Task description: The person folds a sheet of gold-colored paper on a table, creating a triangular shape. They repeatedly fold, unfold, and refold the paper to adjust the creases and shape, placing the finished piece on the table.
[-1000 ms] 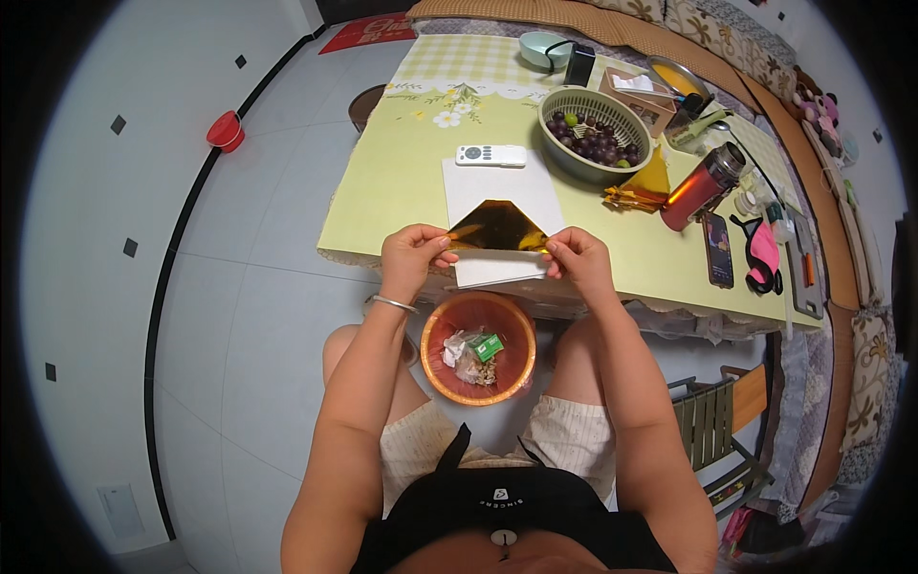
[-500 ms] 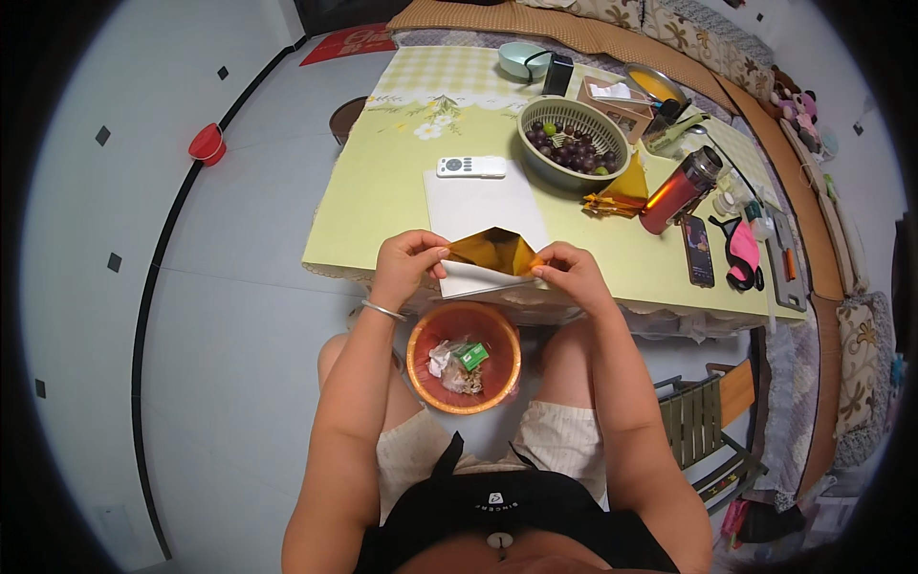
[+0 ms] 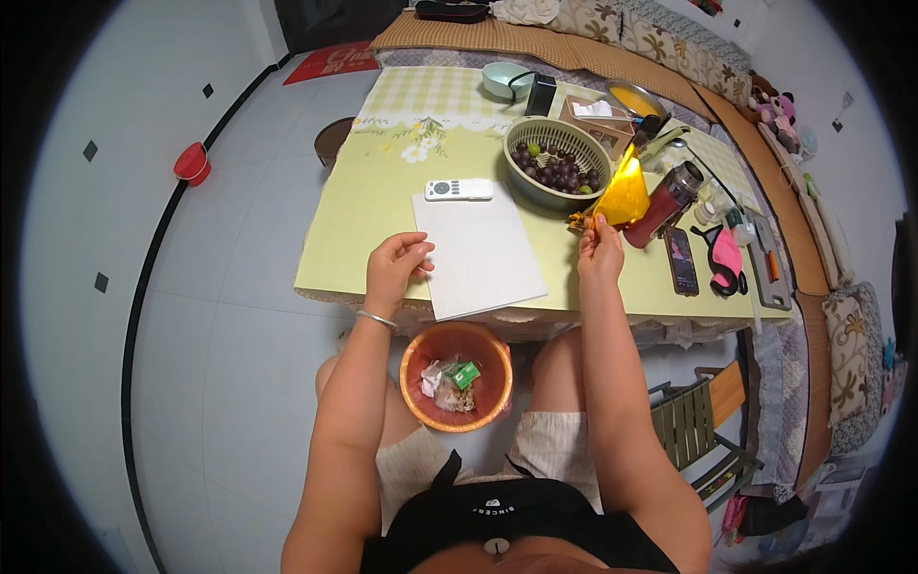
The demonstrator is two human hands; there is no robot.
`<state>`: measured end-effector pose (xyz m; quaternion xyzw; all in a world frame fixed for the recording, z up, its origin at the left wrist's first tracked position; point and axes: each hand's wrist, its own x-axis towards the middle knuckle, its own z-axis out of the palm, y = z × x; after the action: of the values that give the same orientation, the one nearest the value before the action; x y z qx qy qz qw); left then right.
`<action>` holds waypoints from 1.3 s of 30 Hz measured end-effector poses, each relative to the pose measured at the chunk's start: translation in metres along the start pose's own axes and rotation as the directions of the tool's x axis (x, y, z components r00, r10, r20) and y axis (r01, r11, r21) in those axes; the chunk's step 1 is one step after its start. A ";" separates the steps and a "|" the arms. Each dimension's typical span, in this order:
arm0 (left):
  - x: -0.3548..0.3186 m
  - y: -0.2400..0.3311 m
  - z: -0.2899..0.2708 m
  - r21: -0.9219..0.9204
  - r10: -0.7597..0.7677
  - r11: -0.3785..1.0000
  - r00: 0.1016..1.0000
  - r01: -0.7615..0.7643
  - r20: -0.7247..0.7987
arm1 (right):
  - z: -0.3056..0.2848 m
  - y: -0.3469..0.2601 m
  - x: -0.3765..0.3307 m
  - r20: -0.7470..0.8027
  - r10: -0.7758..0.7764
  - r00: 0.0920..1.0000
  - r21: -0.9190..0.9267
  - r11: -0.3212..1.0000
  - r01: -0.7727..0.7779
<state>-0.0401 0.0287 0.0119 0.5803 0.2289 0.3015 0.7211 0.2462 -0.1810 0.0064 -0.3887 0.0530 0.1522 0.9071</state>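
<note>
My right hand (image 3: 601, 251) pinches a shiny folded gold foil paper (image 3: 623, 196), held beside the grape basket and the red thermos. Other folded gold pieces show partly beneath it, where hand and foil hide most of them. Over the left edge of a white pad (image 3: 481, 253), my left hand (image 3: 399, 271) hovers with loosely bent fingers, nothing between them. A silver bangle circles that wrist. At the pad's far end lies a white remote control (image 3: 459, 189).
A grey-green basket (image 3: 516, 177) holds dark grapes. To the right are a red thermos (image 3: 660, 206), a phone (image 3: 681, 260) and a pink-black eye mask (image 3: 725, 258). An orange waste bin (image 3: 411, 407) with litter stands between my knees, below the table edge.
My right hand has carried the gold foil paper off the pad, right and away from me, to the other gold pieces. My left hand has let go of it and stays near the pad.
</note>
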 end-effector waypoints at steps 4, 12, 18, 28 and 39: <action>0.000 0.002 -0.002 0.033 -0.047 0.998 0.999 0.047 0.009 | -0.014 0.007 0.029 -0.105 0.100 0.989 0.125 0.988 -0.086; -0.003 0.002 -0.005 0.091 -0.070 0.994 0.996 0.065 0.058 | 0.010 -0.002 0.020 -0.163 0.208 0.965 -0.007 0.977 -0.211; -0.003 0.001 0.001 0.107 -0.095 0.990 0.993 0.088 0.068 | 0.008 -0.010 0.032 -0.152 0.200 0.968 -0.136 0.966 -0.221; -0.002 -0.004 0.011 0.081 -0.114 0.991 0.991 0.108 0.077 | -0.008 -0.031 0.031 -0.040 0.144 0.989 -0.613 0.778 -0.138; -0.002 -0.007 0.011 0.103 -0.112 0.989 0.991 0.105 0.067 | -0.012 -0.029 0.050 0.600 -0.493 0.630 -0.786 -0.216 0.579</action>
<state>-0.0333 0.0184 0.0071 0.6124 0.2488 0.2288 0.7146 0.3033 -0.1962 0.0074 -0.8517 -0.2626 -0.2463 0.3808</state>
